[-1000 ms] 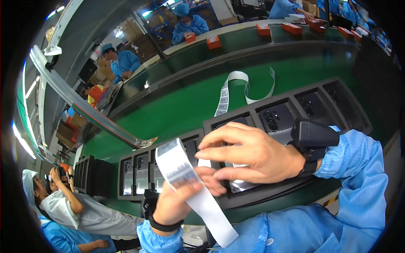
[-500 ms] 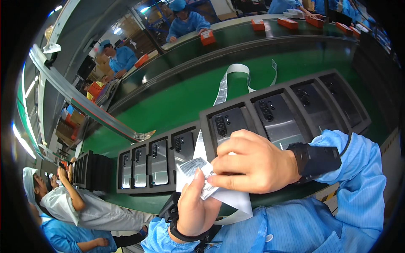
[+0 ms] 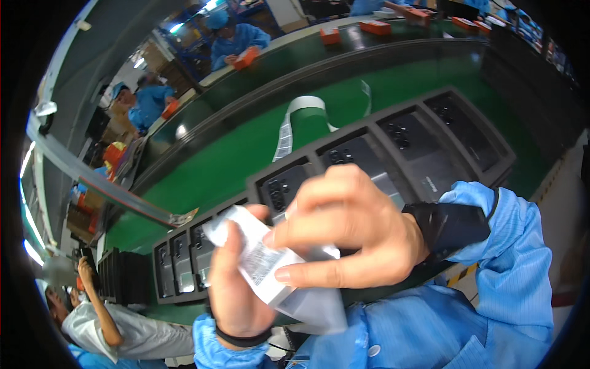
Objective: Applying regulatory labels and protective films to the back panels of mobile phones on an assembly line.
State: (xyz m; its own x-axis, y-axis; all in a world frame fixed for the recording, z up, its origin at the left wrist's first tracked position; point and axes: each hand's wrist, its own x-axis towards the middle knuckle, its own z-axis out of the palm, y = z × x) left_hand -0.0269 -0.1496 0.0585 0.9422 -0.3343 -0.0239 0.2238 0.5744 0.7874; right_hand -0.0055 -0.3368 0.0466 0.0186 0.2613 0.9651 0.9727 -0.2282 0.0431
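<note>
My left hand (image 3: 239, 295) grips a white strip of printed labels (image 3: 259, 265), its thumb lying along one side. From the right, my right hand (image 3: 362, 240) bends over the same strip, its fingertips pressed to the printed face. Motion blurs both the strip and the fingers, so whether a label is lifting cannot be seen. A pale length of strip (image 3: 322, 312) hangs below my hands. Just beyond them, a black foam tray (image 3: 505, 157) holds several dark smartphones (image 3: 424, 147), backs up; my right hand partly covers it. A second tray (image 3: 165, 300) with smartphones lies to the left.
More label strip (image 3: 284, 142) curls over the green conveyor belt (image 3: 227, 163) behind the trays. A metal bar (image 3: 110, 187) slants down at the left, near stacked black trays (image 3: 126, 273). Co-workers in blue (image 3: 236, 46) handle orange boxes (image 3: 375, 27) across the line; another person (image 3: 123, 329) stands left.
The scene has shifted left and slightly down in the view. Both hands have shifted left with the strip, which is now blurred and shows a longer piece between them.
</note>
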